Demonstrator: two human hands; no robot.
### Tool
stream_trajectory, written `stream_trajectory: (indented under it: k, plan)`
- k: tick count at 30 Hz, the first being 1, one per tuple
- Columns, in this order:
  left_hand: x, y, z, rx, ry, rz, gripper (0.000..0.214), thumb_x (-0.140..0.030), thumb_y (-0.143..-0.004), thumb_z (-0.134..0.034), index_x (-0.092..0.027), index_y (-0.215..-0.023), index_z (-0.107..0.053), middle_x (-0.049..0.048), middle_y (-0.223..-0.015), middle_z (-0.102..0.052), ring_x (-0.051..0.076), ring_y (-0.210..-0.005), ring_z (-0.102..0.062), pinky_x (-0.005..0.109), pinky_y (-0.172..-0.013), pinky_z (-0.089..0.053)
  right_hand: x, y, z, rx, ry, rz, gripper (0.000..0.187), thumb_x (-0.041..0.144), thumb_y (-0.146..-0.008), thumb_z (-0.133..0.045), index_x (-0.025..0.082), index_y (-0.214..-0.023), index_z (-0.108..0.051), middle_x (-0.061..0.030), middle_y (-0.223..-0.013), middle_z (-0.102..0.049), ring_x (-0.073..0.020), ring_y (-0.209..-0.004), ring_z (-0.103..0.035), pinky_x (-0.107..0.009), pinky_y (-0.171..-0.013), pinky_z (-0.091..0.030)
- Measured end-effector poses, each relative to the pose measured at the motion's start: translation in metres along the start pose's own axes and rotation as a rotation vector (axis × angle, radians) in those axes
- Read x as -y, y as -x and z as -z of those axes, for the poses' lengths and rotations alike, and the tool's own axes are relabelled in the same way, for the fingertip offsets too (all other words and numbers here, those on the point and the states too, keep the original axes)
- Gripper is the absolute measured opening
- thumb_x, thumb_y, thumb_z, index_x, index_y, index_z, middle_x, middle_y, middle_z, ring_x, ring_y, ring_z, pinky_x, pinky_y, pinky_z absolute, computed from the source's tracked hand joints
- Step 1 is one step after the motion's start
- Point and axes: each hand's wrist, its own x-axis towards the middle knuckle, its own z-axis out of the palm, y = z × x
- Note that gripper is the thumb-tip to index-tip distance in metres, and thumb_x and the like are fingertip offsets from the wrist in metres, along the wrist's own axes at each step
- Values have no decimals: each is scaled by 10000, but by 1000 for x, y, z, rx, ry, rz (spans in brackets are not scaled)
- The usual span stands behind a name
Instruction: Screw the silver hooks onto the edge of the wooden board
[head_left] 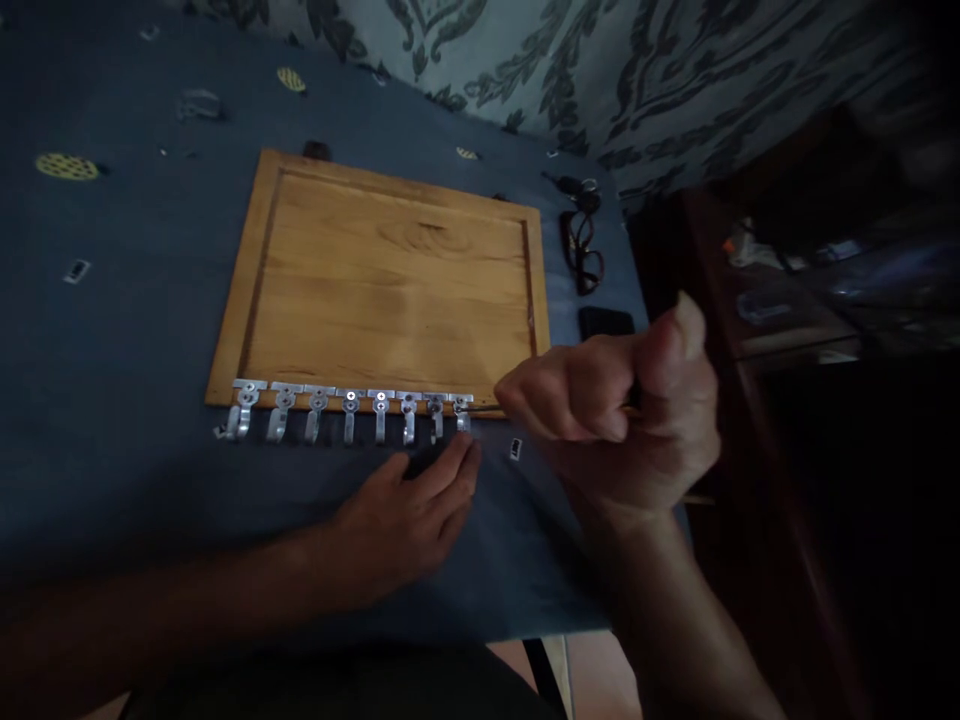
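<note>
My right hand point(622, 410) is a fist around a screwdriver whose handle is mostly hidden. The thin screwdriver shaft point(484, 408) points left, its tip at the rightmost metal hook point(463, 408). My left hand point(409, 510) rests below the wooden board's near edge, its thumb apart from the fingers and a fingertip touching the lower end of that same hook. Several silver double-lobed hooks point(350, 410) line the near edge of the framed wooden board point(390, 290), their curved ends jutting past it. Screw heads show on some of them.
The board lies on a dark blue cloth point(135, 360). Eyeglasses point(581, 250), keys point(577, 190) and a black phone-like object point(606, 322) lie to the right. Another clear or metallic piece point(199, 104) sits at the back left. A patterned curtain point(510, 60) hangs behind; dark furniture point(787, 500) stands right.
</note>
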Motion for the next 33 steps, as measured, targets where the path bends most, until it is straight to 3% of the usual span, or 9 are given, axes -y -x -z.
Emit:
stream_trajectory:
  k: [6, 15, 21, 27, 33]
  plan:
    - [-2, 2, -3, -20, -21, 10, 215, -218, -998, -560, -145, -1134, -709, 133, -1455, -599, 281, -1405, -478, 329, -732, -432, -9, 2, -10, -149, 60, 106, 748, 556, -970, -580, 190, -427, -219, 87, -371, -163, -46, -313, -160, -209, -342, -193]
    - [0, 1, 1, -39, -31, -9, 240, -172, -994, -530, -124, -1116, -732, 136, -1404, -643, 279, -1341, -544, 324, -699, -451, -11, 8, -22, -448, 138, 195, 680, 510, -966, -612, 216, -459, -267, 88, -422, -158, -66, -329, -183, -229, -343, -199]
    - [1, -2, 4, -43, -21, -12, 282, -140, -980, -506, -104, -1131, -741, 137, -1374, -667, 273, -1307, -581, 321, -672, -473, -14, 7, -27, -570, 148, 244, 704, 522, -971, -599, 216, -448, -241, 93, -400, -136, -53, -325, -155, -222, -333, -180]
    - [0, -4, 1, -101, -30, 17, 309, -100, -979, -472, -125, -1084, -762, 96, -1331, -702, 243, -1277, -609, 306, -653, -481, -12, 6, -31, -620, 103, 281, 699, 471, -948, -640, 209, -442, -235, 98, -394, -141, -38, -320, -130, -202, -322, -167]
    - [1, -3, 1, -87, -21, 14, 282, -122, -980, -499, -134, -1093, -758, 101, -1345, -693, 246, -1288, -602, 314, -668, -480, -13, 10, -24, -549, 158, 248, 669, 441, -987, -580, 212, -464, -232, 92, -408, -134, -50, -326, -143, -214, -341, -191]
